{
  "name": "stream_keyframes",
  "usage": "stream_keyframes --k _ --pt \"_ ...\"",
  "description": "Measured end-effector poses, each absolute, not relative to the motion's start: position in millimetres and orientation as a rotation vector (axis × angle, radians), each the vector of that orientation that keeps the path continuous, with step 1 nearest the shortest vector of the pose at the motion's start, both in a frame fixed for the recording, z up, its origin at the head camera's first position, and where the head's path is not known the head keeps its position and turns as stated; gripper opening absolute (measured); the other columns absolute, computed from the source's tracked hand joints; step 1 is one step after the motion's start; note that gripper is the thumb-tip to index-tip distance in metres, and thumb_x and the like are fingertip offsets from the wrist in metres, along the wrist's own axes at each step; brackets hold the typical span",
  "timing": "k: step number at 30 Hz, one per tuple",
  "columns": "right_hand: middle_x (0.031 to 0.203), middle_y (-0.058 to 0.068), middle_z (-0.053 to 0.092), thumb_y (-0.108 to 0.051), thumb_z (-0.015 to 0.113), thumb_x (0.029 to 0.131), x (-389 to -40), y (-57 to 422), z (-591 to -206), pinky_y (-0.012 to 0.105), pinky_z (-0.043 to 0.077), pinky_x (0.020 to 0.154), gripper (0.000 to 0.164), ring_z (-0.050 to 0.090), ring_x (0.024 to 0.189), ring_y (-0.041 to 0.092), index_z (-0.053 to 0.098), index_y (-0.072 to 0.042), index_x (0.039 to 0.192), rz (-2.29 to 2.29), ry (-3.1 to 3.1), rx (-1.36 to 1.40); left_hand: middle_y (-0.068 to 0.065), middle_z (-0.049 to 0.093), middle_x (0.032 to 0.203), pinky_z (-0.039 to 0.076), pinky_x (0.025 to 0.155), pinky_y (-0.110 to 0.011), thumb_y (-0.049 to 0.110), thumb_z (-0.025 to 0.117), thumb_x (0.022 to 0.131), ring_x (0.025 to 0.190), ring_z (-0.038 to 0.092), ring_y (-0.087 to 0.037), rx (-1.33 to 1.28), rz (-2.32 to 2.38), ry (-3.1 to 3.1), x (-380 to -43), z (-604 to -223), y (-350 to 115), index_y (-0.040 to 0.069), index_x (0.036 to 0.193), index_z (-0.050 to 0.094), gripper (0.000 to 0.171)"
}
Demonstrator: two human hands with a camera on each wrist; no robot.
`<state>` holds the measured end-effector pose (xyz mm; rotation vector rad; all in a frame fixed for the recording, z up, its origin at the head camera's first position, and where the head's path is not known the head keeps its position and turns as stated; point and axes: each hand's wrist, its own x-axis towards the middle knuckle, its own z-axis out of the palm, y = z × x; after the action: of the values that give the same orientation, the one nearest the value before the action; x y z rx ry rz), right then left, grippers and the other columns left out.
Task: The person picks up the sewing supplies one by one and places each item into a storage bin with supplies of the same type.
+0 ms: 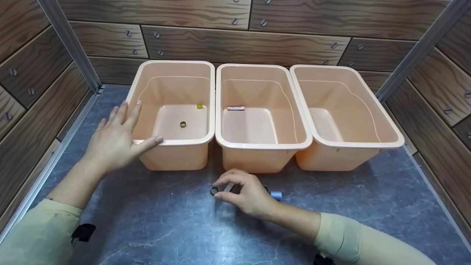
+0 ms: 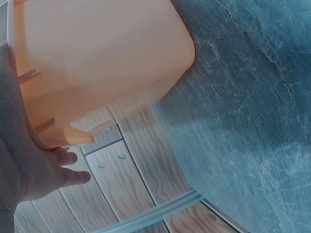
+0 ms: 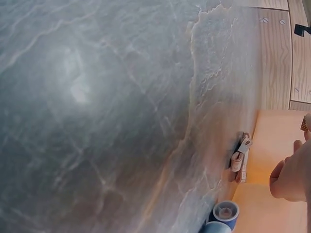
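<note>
A small dark ring point(image 1: 214, 191) is pinched in the grip of the right hand point(image 1: 252, 195), between the worktop's point(image 1: 165, 228) front edge and the middle bin point(image 1: 254, 160). A blue cylinder point(image 1: 276, 195) is seen beside that wrist. The left hand point(image 1: 114, 145), fingers spread, is held at the left bin's point(image 1: 176, 156) rim, nearest the worktop's left edge. Sorting seems in hand; a lift over a bin rim is probably called for next.

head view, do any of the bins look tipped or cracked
Nothing stands out: left bin, middle bin and right bin stand upright side by side, no crack visible. A small ring and yellow piece lie in the left one.
</note>
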<state>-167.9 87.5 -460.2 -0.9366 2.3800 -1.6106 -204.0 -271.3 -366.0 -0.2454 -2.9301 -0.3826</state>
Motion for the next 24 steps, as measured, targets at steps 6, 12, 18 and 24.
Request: stream_keyframes --k 6,12,18,24 --pt "0.112 -0.006 0.073 -0.018 0.087 0.09 -165.7 87.8 -455.9 0.029 0.058 0.075 0.021 0.066 0.094 0.027 0.082 -0.017 0.111 -1.607 2.381 -0.945 -0.038 0.016 0.168 0.019 0.114 -0.082 0.082 0.053 0.094 0.152 0.019 -0.062 -0.246 -0.39 -2.934 -205.0 -366.4 -271.5 0.01 0.171 0.015 0.112" --pt "0.112 -0.006 0.073 -0.019 0.088 0.09 -164.3 87.8 -452.2 0.03 0.058 0.076 0.022 0.066 0.095 0.021 0.082 -0.015 0.111 -1.607 2.384 -0.956 -0.038 0.015 0.168 0.018 0.115 -0.081 0.082 0.053 0.094 0.152 0.018 -0.063 -0.237 -0.382 -2.942 -205.6 -366.8 -271.4 0.01 0.171 0.015 0.112" --pt "0.111 -0.005 0.074 -0.019 0.088 0.089 -162.8 87.5 -446.8 0.029 0.057 0.075 0.022 0.066 0.092 0.017 0.083 -0.016 0.11 -1.626 2.388 -0.99 -0.039 0.017 0.168 0.018 0.115 -0.081 0.082 0.053 0.093 0.151 0.02 -0.063 -0.239 -0.375 -2.938 -205.2 -366.9 -271.5 0.01 0.171 0.015 0.113" --pt "0.109 -0.004 0.074 -0.02 0.089 0.089 -161.6 86.7 -441.7 0.031 0.058 0.073 0.021 0.065 0.091 0.014 0.083 -0.015 0.109 -1.647 2.391 -1.059 -0.039 0.016 0.167 0.018 0.115 -0.081 0.082 0.052 0.094 0.151 0.019 -0.063 -0.24 -0.371 -2.942 -205.2 -366.5 -271.2 0.009 0.171 0.015 0.113"
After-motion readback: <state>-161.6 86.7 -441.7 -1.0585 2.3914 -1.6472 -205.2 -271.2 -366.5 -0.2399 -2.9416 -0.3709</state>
